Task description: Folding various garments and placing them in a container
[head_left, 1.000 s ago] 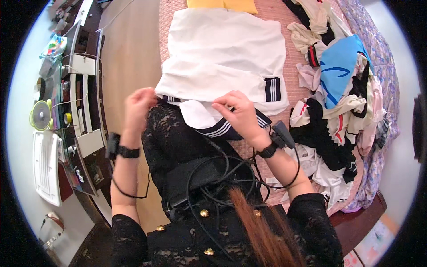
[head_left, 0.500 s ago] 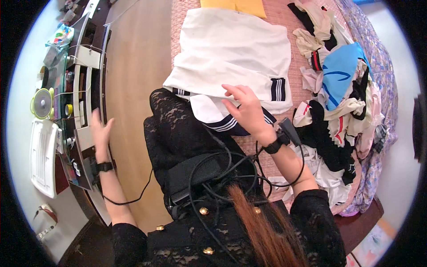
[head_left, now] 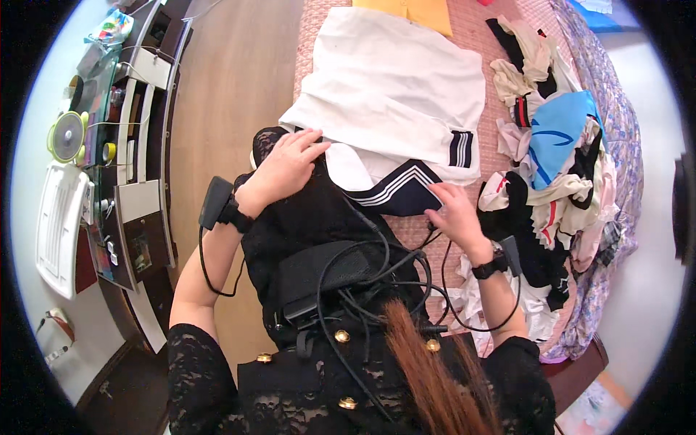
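Note:
A white sailor-style shirt [head_left: 391, 80] lies folded on the bed before me, its long sleeve laid across and ending in a navy cuff [head_left: 461, 148] with white stripes. The striped navy sailor collar [head_left: 406, 190] spreads at the near edge, beside my lap. My left hand [head_left: 286, 170] rests at the shirt's near left corner, over the other cuff, with fingers stretched out. At the collar's right edge, my right hand [head_left: 458, 216] touches the navy cloth with its fingertips, thumb and fingers apart. Neither hand visibly grips the fabric.
A heap of mixed clothes [head_left: 540, 167] lies on the right of the pink bed cover [head_left: 496, 148]. Yellow folded cloth [head_left: 413, 13] sits beyond the shirt. Black cables [head_left: 362, 272] loop over my lap. At left stands a cabinet [head_left: 141, 239] with a small green fan [head_left: 69, 136].
My left hand has come from beside the cabinet to the shirt's left corner. My right hand has moved right and down to the collar, which now lies more spread out.

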